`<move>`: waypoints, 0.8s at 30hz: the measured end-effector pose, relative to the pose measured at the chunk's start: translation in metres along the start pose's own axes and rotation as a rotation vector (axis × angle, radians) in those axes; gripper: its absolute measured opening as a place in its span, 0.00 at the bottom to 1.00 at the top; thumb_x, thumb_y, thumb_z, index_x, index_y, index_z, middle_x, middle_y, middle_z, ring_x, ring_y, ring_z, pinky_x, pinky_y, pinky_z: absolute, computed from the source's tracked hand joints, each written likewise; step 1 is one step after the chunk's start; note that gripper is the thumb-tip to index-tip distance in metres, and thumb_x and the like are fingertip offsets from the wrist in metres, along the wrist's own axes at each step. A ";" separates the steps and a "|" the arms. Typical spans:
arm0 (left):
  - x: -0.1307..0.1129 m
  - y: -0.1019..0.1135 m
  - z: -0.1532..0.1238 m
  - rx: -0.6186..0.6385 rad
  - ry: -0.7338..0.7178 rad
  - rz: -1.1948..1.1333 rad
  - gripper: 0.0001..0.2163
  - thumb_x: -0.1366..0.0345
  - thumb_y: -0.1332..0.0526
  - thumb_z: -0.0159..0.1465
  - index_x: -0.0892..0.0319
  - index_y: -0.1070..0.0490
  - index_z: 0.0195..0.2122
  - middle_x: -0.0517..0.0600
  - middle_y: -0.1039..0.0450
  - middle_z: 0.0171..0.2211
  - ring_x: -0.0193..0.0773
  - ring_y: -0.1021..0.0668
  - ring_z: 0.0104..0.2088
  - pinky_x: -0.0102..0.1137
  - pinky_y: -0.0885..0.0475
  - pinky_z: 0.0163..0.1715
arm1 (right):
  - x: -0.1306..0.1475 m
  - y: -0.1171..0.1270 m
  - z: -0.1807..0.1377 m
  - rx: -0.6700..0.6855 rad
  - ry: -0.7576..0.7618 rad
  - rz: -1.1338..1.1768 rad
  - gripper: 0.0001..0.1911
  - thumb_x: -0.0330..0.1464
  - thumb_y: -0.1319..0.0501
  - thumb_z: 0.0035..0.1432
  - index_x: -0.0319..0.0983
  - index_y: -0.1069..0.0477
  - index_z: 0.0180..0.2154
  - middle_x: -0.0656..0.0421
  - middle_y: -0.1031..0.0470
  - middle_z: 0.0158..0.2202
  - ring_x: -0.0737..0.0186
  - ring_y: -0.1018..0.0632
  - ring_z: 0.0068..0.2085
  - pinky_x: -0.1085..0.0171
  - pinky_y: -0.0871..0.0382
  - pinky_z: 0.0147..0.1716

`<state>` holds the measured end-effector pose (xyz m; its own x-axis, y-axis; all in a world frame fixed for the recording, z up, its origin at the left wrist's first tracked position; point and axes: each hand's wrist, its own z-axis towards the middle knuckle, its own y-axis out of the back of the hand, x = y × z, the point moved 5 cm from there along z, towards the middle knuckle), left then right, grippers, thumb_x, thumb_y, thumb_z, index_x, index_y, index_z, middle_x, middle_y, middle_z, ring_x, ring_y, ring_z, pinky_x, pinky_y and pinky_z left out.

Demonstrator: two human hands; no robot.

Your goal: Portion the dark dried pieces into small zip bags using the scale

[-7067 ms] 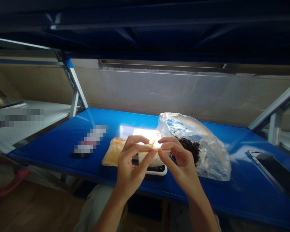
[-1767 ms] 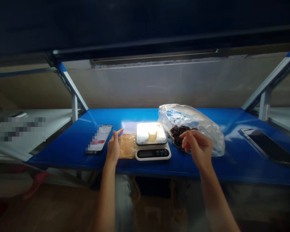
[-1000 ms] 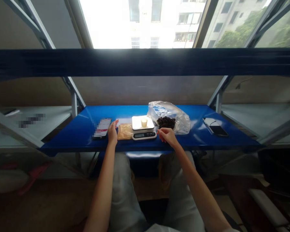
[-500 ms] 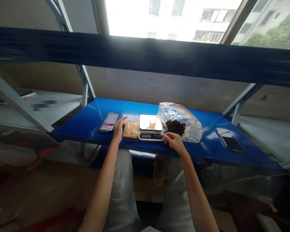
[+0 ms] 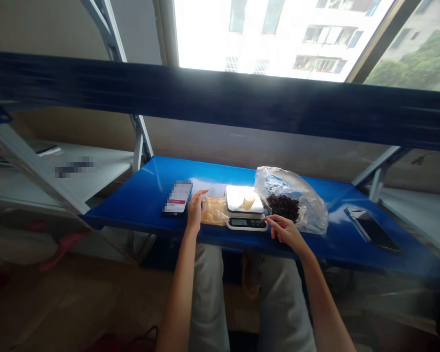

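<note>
A white kitchen scale (image 5: 236, 199) rests at the front of the blue table, its display and buttons facing me. On its plate stands a small pale cup (image 5: 248, 201). My right hand (image 5: 285, 231) is at the scale's right front corner, index finger stretched to the edge of the button panel, other fingers loosely bent and holding nothing. My left hand (image 5: 195, 210) is open, upright on its edge between a lit phone (image 5: 178, 198) and a flat yellowish plastic packet (image 5: 214, 212). Right of the scale, an opened clear plastic bag (image 5: 314, 208) holds dark dried pieces (image 5: 283, 207).
A second phone (image 5: 372, 229), dark-screened, lies toward the table's right end. The blue tabletop (image 5: 165, 171) sits inside a metal frame with a blue crossbar (image 5: 220, 100) above it. Pale side shelves (image 5: 106, 164) adjoin it. At far left, part of another person's hand shows.
The whole view has shifted, so the table and hands appear farther right and lower. Both hands keep nearly the same places beside the scale.
</note>
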<state>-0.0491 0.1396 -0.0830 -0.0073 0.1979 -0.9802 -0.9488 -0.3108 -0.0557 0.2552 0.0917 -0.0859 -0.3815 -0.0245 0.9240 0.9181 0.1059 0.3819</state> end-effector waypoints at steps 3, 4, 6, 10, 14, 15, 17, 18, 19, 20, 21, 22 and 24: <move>0.000 0.000 -0.002 -0.008 0.008 0.008 0.16 0.60 0.50 0.64 0.57 0.24 0.44 0.54 0.27 0.52 0.43 0.30 0.57 0.38 0.37 0.57 | -0.002 0.001 -0.001 -0.021 -0.020 -0.010 0.25 0.49 0.39 0.52 0.34 0.26 0.39 0.64 0.32 0.14 0.72 0.38 0.12 0.71 0.46 0.12; 0.000 -0.001 -0.003 -0.009 0.011 0.014 0.16 0.60 0.50 0.65 0.57 0.24 0.44 0.54 0.27 0.52 0.43 0.30 0.57 0.38 0.37 0.57 | -0.002 0.001 -0.001 -0.023 -0.024 -0.015 0.25 0.49 0.39 0.51 0.34 0.25 0.39 0.64 0.33 0.14 0.72 0.38 0.12 0.71 0.47 0.12; 0.002 -0.002 -0.003 -0.007 0.015 0.031 0.16 0.60 0.49 0.64 0.57 0.23 0.42 0.54 0.28 0.53 0.45 0.30 0.57 0.39 0.37 0.57 | -0.003 0.000 -0.001 -0.020 -0.029 -0.029 0.26 0.50 0.38 0.50 0.34 0.25 0.39 0.64 0.34 0.13 0.72 0.38 0.12 0.71 0.47 0.12; 0.006 -0.004 -0.003 0.010 0.002 0.072 0.15 0.63 0.48 0.64 0.56 0.22 0.39 0.53 0.29 0.52 0.45 0.29 0.56 0.40 0.38 0.58 | -0.005 0.000 -0.001 -0.020 -0.026 -0.057 0.27 0.50 0.38 0.50 0.33 0.25 0.39 0.65 0.35 0.13 0.71 0.38 0.12 0.71 0.47 0.12; 0.007 -0.004 -0.005 0.027 -0.014 0.111 0.14 0.64 0.47 0.63 0.56 0.22 0.38 0.54 0.29 0.52 0.46 0.30 0.56 0.41 0.39 0.58 | -0.009 -0.001 -0.002 -0.026 -0.013 -0.056 0.24 0.49 0.37 0.50 0.34 0.24 0.37 0.65 0.35 0.12 0.70 0.36 0.13 0.70 0.45 0.12; 0.007 -0.004 -0.006 0.036 -0.016 0.119 0.13 0.63 0.47 0.63 0.56 0.22 0.39 0.54 0.29 0.52 0.46 0.30 0.56 0.41 0.39 0.58 | -0.010 -0.001 -0.002 -0.028 -0.009 -0.049 0.24 0.49 0.37 0.50 0.35 0.24 0.36 0.65 0.35 0.12 0.70 0.36 0.13 0.70 0.45 0.12; 0.006 -0.003 -0.007 0.059 -0.021 0.131 0.14 0.61 0.47 0.63 0.55 0.22 0.40 0.55 0.29 0.52 0.46 0.29 0.56 0.41 0.38 0.58 | -0.011 -0.003 -0.002 -0.034 -0.002 -0.029 0.22 0.49 0.37 0.51 0.36 0.24 0.36 0.64 0.35 0.12 0.69 0.35 0.13 0.70 0.44 0.12; 0.006 -0.002 -0.007 0.071 -0.025 0.138 0.14 0.61 0.47 0.64 0.55 0.22 0.41 0.55 0.29 0.53 0.46 0.29 0.56 0.41 0.38 0.58 | -0.011 -0.004 -0.002 -0.040 0.001 -0.017 0.22 0.48 0.37 0.51 0.36 0.23 0.36 0.64 0.34 0.13 0.69 0.35 0.13 0.70 0.44 0.12; 0.005 -0.002 -0.007 0.082 -0.028 0.145 0.14 0.60 0.47 0.64 0.55 0.23 0.42 0.55 0.29 0.53 0.46 0.29 0.56 0.41 0.38 0.58 | -0.011 -0.004 -0.002 -0.046 0.004 -0.005 0.21 0.48 0.37 0.50 0.37 0.23 0.35 0.64 0.34 0.13 0.69 0.35 0.13 0.70 0.43 0.12; 0.005 -0.001 -0.007 0.091 -0.032 0.151 0.14 0.60 0.47 0.64 0.55 0.23 0.42 0.54 0.29 0.53 0.46 0.29 0.56 0.40 0.38 0.58 | -0.011 -0.005 -0.002 -0.051 0.011 0.005 0.21 0.48 0.36 0.50 0.37 0.23 0.36 0.64 0.34 0.13 0.69 0.35 0.13 0.70 0.43 0.12; 0.005 0.001 -0.007 0.098 -0.036 0.156 0.14 0.60 0.47 0.64 0.55 0.23 0.43 0.54 0.29 0.53 0.45 0.29 0.56 0.40 0.38 0.58 | -0.009 -0.006 -0.002 -0.055 0.020 0.014 0.20 0.47 0.36 0.50 0.37 0.23 0.36 0.64 0.34 0.13 0.69 0.34 0.14 0.70 0.43 0.12; 0.004 0.002 -0.006 0.103 -0.039 0.158 0.15 0.59 0.47 0.64 0.55 0.23 0.44 0.54 0.29 0.54 0.45 0.29 0.56 0.39 0.38 0.58 | -0.008 -0.007 -0.003 -0.056 0.030 0.020 0.20 0.47 0.36 0.50 0.37 0.23 0.36 0.64 0.33 0.14 0.69 0.34 0.14 0.70 0.42 0.12; 0.004 0.005 -0.006 0.107 -0.041 0.153 0.15 0.59 0.47 0.64 0.56 0.24 0.45 0.54 0.29 0.54 0.44 0.29 0.57 0.39 0.38 0.59 | -0.005 -0.010 -0.004 -0.051 0.049 0.028 0.20 0.46 0.36 0.51 0.36 0.23 0.37 0.64 0.33 0.14 0.69 0.33 0.14 0.70 0.41 0.12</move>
<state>-0.0523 0.1332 -0.0886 -0.1650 0.1941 -0.9670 -0.9637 -0.2404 0.1162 0.2483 0.0870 -0.0940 -0.3511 -0.0709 0.9337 0.9331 0.0562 0.3552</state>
